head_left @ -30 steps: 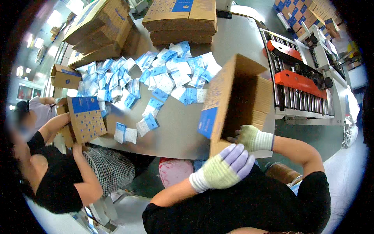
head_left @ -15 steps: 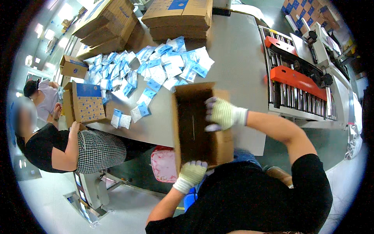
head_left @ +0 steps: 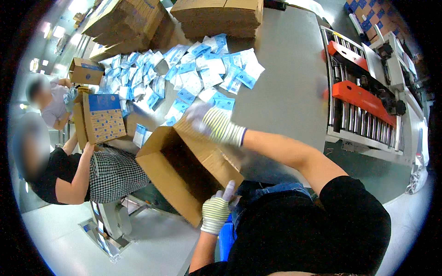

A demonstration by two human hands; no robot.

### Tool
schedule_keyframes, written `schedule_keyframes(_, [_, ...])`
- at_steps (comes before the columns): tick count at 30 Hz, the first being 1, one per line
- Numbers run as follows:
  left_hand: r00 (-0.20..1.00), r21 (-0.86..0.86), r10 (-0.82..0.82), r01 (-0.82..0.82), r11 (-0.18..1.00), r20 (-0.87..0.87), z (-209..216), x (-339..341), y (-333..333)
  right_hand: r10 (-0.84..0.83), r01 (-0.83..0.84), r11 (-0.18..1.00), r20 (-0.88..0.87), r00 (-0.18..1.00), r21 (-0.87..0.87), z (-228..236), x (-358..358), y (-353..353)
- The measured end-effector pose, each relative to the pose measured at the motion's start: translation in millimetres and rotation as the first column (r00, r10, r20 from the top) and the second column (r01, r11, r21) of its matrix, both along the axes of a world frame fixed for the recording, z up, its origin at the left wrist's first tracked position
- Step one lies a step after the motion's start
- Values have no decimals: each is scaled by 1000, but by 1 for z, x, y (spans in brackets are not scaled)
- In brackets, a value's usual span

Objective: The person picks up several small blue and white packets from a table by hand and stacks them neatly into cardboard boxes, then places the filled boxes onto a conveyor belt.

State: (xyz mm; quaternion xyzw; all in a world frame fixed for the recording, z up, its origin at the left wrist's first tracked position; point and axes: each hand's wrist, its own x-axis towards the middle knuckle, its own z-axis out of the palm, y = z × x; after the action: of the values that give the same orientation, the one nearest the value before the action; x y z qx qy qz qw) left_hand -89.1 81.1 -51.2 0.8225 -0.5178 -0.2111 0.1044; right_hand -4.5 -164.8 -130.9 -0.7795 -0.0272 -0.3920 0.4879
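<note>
An open cardboard box (head_left: pixel 168 186) is tilted in front of me at the table's near edge, its mouth showing a dark inside. My left hand (head_left: pixel 216 212), in a striped knit glove with pale fingertips, grips the box's near corner, with one finger stretched up along the rim. My right hand (head_left: pixel 220 125), gloved alike, reaches over the far right side of the box, at the top of a raised flap. Its fingers are smeared by motion, so their hold on the cardboard is unclear. Many white and blue packets (head_left: pixel 189 80) lie piled just beyond the box.
Stacks of flat cartons (head_left: pixel 216 20) stand at the table's (head_left: pixel 290 83) far side. To the right is a roller machine (head_left: pixel 363 106) with red guards. At left, a co-worker (head_left: pixel 73 170) holds a printed carton (head_left: pixel 105 122); another person stands behind. A smaller open carton (head_left: pixel 86 71) sits nearby.
The box has turned and tipped toward the left, its opening now facing me more. My right hand has moved left from inside the box to its far flap. My left hand has stayed at the near corner.
</note>
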Motion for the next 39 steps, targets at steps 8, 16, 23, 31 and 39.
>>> schedule_keyframes(8, [998, 55, -60, 61, 997, -30, 1, 48, -18, -178, -354, 366, -438, 881, -861, -144, 20, -91])
schedule_keyframes(16, [994, 29, -96, 98, 995, -56, -12, 54, -10, -194, -345, 891, -935, 298, -295, -72, 5, -142])
schedule_keyframes(23, [990, 22, -119, 121, 992, -73, -8, 68, -25, -355, 949, 304, -913, 200, 89, -163, 6, -208])
schedule_keyframes(31, [988, -4, -109, 109, 994, -105, -11, 73, -30, -617, 97, 787, -777, 127, -609, -33, -17, -213])
schedule_keyframes(39, [988, 9, -89, 91, 996, -129, -11, 71, -27, -453, -644, 500, -809, 376, -579, -79, 5, -207])
